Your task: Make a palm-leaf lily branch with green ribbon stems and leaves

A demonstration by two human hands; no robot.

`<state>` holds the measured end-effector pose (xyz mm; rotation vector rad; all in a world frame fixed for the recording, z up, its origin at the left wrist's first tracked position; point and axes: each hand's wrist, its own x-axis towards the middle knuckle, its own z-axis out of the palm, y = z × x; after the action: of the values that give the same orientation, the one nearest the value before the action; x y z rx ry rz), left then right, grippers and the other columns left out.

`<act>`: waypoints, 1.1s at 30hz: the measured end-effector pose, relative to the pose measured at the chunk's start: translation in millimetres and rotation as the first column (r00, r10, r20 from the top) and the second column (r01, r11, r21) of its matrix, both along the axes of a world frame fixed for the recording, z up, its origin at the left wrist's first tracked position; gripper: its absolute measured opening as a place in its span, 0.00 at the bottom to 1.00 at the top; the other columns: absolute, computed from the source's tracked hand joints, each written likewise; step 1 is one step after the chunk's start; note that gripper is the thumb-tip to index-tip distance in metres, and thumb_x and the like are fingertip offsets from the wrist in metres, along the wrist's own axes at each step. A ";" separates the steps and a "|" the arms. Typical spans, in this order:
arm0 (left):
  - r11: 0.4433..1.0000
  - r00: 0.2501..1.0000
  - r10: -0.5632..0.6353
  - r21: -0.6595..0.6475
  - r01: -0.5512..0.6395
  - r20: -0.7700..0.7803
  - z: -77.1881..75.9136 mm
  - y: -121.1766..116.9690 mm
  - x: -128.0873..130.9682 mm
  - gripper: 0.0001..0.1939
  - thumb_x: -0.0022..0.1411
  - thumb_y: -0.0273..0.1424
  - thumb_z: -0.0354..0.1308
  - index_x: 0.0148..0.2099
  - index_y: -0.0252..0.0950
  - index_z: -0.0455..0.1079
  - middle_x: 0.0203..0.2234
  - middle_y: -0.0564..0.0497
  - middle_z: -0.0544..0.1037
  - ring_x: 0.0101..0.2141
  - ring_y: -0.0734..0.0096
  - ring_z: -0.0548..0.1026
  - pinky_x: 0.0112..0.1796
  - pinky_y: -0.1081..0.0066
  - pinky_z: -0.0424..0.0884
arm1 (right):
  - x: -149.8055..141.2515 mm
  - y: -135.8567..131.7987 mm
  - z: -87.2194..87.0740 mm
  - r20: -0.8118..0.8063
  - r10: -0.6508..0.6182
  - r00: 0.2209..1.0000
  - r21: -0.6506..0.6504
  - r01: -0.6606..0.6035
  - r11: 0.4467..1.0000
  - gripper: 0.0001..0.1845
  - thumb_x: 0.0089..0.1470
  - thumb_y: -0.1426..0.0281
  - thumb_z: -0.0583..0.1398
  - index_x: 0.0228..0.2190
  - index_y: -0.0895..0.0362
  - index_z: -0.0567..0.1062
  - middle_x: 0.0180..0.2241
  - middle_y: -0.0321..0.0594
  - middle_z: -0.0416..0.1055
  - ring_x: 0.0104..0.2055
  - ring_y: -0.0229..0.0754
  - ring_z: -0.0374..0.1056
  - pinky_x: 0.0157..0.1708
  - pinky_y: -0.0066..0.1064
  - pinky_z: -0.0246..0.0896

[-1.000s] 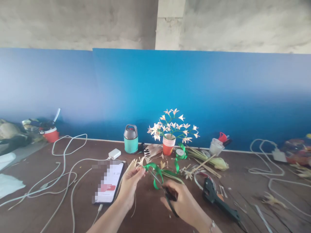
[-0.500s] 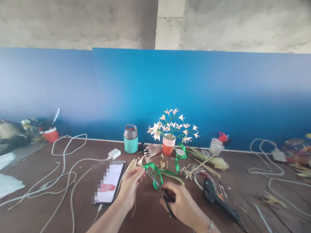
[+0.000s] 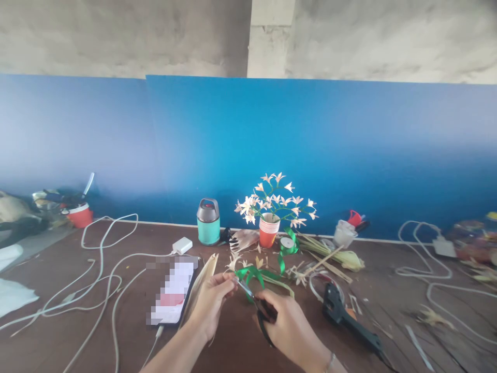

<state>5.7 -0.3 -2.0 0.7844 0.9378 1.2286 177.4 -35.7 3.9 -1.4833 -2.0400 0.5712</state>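
My left hand (image 3: 217, 298) is closed in a pinch. Green ribbon (image 3: 254, 272) runs from beside its fingertips to the right in loose curls. A pale flower (image 3: 233, 260) shows just beyond these fingers; whether they grip its stem too is hidden. In my right hand (image 3: 289, 324) is a pair of scissors (image 3: 265, 316) with dark handles, fingers wrapped round the grips. The blade tips reach the left fingertips and look nearly closed. Behind the hands, an orange-red stack of paper cups (image 3: 268, 233) holds a spray of pale flowers (image 3: 274, 199) on green stems.
A phone (image 3: 173, 292) with a charging cable lies left of my left hand. A black glue gun (image 3: 349, 321) lies on the right. Behind are a teal flask (image 3: 208, 228), a ribbon spool (image 3: 287, 244) and dried husks (image 3: 330, 248). White cables (image 3: 112, 280) sprawl over the table's left.
My left hand has shifted slightly right, bringing the flower and ribbon end along. The scissor tips have come up against the left fingertips, and the blades look more closed.
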 end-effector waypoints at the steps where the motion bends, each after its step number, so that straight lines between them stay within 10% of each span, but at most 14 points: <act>1: 1.000 1.000 0.002 0.000 -0.002 0.005 -0.5 -0.1 0.4 0.05 0.43 0.26 0.61 0.19 0.33 0.69 0.17 0.55 0.70 0.21 0.79 0.63 0.27 0.78 0.58 | -0.3 -0.1 0.3 0.010 0.003 1.000 0.009 -0.004 1.000 0.10 0.44 0.72 0.56 0.31 0.53 0.73 0.22 0.33 0.71 0.23 0.37 0.65 0.24 0.24 0.53; 33: 0.998 0.997 0.033 -0.064 -0.028 0.070 -11.3 1.9 -1.2 0.08 0.40 0.31 0.67 0.21 0.33 0.72 0.18 0.55 0.71 0.22 0.78 0.67 0.29 0.77 0.63 | 7.2 1.0 -1.1 0.363 -0.072 0.929 0.140 0.022 0.990 0.21 0.43 0.77 0.53 0.39 0.47 0.73 0.28 0.35 0.74 0.32 0.41 0.70 0.30 0.25 0.57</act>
<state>4.5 1.6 -13.4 0.6751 0.9288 1.2398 184.6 -34.7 2.8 -1.6481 -2.2617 0.1354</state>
